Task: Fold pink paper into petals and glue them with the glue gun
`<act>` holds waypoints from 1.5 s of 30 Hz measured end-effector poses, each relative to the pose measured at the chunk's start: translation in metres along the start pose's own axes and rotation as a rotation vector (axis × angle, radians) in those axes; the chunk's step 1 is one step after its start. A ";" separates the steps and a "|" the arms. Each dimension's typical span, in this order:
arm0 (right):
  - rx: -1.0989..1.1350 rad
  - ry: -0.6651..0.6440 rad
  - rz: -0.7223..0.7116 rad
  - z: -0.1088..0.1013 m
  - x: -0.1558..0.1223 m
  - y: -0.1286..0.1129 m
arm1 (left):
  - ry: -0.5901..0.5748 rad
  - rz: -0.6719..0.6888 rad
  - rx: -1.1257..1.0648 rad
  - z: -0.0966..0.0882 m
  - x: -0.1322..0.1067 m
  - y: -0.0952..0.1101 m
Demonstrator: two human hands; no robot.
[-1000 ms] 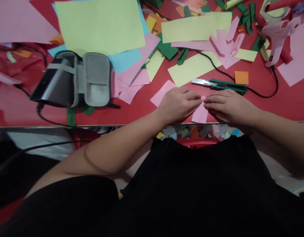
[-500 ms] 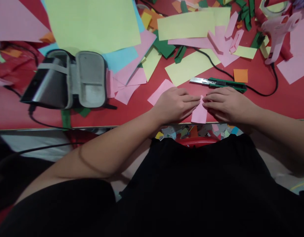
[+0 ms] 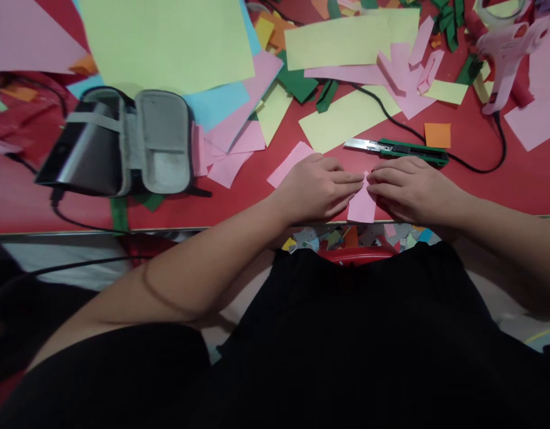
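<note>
A small strip of pink paper (image 3: pixel 362 207) lies at the front edge of the red table, its upper end narrowed to a point. From the left, my left hand (image 3: pixel 322 187) presses its fingertips onto that upper end. My right hand (image 3: pixel 406 187) does the same from the right, its fingers together and bent. Both thumbs are mostly hidden beneath the hands. Just beyond my right hand rests a green utility knife (image 3: pixel 411 151) with its blade out, pointing left. Another pink paper piece (image 3: pixel 289 162) lies behind my left hand, partly covered by it.
A pink glue gun (image 3: pixel 507 56) stands at the right, its black cord (image 3: pixel 502 146) curving behind the knife. An open zip case (image 3: pixel 165 143) holding a dark device sits at the left. Yellow sheets (image 3: pixel 346 116) and coloured scraps cover the back. An orange square (image 3: pixel 438 135) lies by the knife.
Almost nothing differs. Both hands keep their hold on the pink paper, and the view has shifted very slightly.
</note>
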State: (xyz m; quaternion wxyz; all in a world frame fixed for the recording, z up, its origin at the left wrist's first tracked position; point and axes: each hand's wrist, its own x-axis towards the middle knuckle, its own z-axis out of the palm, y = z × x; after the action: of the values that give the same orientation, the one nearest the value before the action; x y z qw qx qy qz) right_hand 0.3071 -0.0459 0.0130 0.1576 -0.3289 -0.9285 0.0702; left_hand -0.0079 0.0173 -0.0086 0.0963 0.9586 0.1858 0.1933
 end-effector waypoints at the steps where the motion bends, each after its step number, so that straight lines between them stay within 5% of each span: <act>1: 0.000 0.004 0.000 0.001 0.000 0.000 | -0.008 -0.001 -0.001 -0.002 0.001 0.001; 21: 0.152 -0.047 0.079 0.002 -0.003 0.003 | -0.324 -0.035 -0.022 -0.036 -0.007 0.020; 32: 0.113 0.008 0.159 -0.008 0.007 -0.001 | -0.136 -0.135 0.146 -0.016 0.007 0.030; 45: 0.154 -0.094 0.381 0.002 0.014 -0.039 | -0.117 -0.303 -0.030 -0.018 0.010 0.022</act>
State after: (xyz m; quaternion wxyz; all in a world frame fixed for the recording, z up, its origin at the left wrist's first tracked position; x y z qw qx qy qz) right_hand 0.2728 -0.0674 0.0236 0.1229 -0.4817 -0.8478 0.1848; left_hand 0.0005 0.0027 0.0164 0.1493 0.9277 0.3194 0.1231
